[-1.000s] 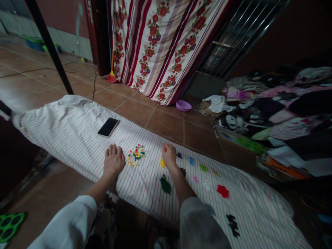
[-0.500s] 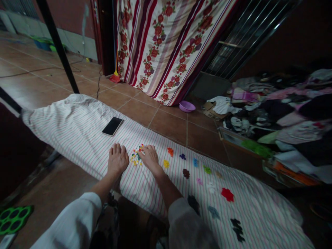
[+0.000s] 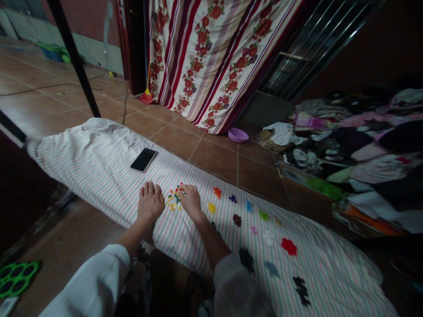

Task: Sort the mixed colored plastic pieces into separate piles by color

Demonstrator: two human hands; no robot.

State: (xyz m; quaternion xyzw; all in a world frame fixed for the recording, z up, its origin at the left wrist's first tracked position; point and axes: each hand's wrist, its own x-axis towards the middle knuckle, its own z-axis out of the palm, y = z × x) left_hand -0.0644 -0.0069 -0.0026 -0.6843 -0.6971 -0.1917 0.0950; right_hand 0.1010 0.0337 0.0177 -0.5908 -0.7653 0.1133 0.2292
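Note:
My left hand (image 3: 151, 203) lies flat on the striped cloth (image 3: 178, 235), fingers stretched out, beside a mixed heap of tiny coloured pieces (image 3: 173, 200). Over the right side of that heap, my right hand (image 3: 191, 200) has its fingers bent and drawn together at the pieces. Whatever is between those fingertips is too small to make out. To the right are sorted little piles, among them orange (image 3: 217, 192), yellow (image 3: 212, 208), dark blue (image 3: 233, 199), brown (image 3: 237, 220), light green (image 3: 263, 215) and red pieces (image 3: 289, 246).
A phone (image 3: 144, 160) lies on the cloth beyond my left hand. Black pieces (image 3: 301, 291) lie near the lower right. On the tiled floor (image 3: 213, 154) stands a purple basin (image 3: 238, 135), with heaped clothes (image 3: 373, 136) to its right. A patterned curtain (image 3: 211, 57) hangs behind.
My right hand has shifted very slightly, and its fingers look more drawn together over the heap. My left hand stays where it was.

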